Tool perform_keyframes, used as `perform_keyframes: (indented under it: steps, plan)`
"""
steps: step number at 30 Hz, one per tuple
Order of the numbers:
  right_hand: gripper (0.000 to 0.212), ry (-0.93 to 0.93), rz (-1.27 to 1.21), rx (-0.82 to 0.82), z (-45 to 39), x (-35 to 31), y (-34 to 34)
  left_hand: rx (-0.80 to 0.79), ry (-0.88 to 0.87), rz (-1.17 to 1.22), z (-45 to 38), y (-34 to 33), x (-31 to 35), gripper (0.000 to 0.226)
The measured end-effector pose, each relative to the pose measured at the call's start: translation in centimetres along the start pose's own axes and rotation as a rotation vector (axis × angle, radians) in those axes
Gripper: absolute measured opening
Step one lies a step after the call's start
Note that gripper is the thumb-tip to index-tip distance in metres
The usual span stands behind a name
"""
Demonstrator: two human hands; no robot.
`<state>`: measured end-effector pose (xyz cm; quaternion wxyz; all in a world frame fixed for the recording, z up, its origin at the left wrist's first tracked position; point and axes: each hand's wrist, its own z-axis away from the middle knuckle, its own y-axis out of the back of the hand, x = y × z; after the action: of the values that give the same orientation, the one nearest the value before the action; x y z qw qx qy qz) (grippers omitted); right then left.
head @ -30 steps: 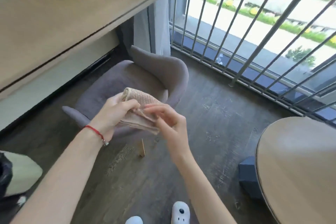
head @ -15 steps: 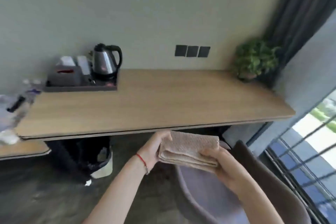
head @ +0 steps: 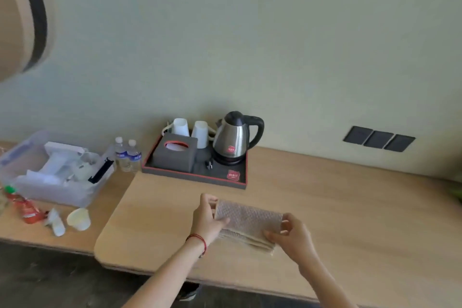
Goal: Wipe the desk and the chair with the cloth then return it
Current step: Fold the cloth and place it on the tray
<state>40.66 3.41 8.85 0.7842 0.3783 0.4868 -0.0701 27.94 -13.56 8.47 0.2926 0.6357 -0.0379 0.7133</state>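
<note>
Hands grip the folded beige waffle-weave cloth (head: 247,224) at its ends, left hand (head: 208,217) and right hand (head: 291,235) pinching it just above the light wooden desk (head: 350,207); lowering it flat and square between them probably suits returning it.

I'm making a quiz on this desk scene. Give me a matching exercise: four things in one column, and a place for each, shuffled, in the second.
Things:
1. cloth
2. kettle
3. water bottles
4. red packet

Places:
A. on the black tray, right end
B. folded on the desk, a hand at each end
C. left of the tray, between it and the clear bin
D. far left of the desk, in front of the bin

Pairs: 1-B, 2-A, 3-C, 4-D
</note>
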Motion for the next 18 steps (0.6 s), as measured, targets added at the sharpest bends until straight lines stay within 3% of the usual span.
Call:
perform_keyframes:
  steps: [5,10,13,15,18]
  plan:
    - [0.027,0.002,0.086,-0.024,-12.4,-2.4,-4.8,0.058,-0.058,-0.13,-11.3,1.1,-0.8,0.044]
    - [0.019,-0.063,0.106,-0.11,-21.2,-3.2,-8.1,0.003,-0.078,-0.253,-19.9,1.6,-2.5,0.043]
    - [0.017,-0.082,-0.014,-0.189,-23.8,-3.3,-9.1,-0.046,-0.016,-0.339,-23.4,1.4,-3.4,0.042]
    - [0.029,-0.07,-0.135,-0.248,-24.7,-3.5,-9.7,-0.117,0.002,-0.432,-25.4,1.5,-3.8,0.03]
    - [0.03,-0.119,-0.279,-0.302,-25.5,-3.7,-9.9,-0.213,-0.101,-0.626,-28.1,1.9,-3.9,0.025]
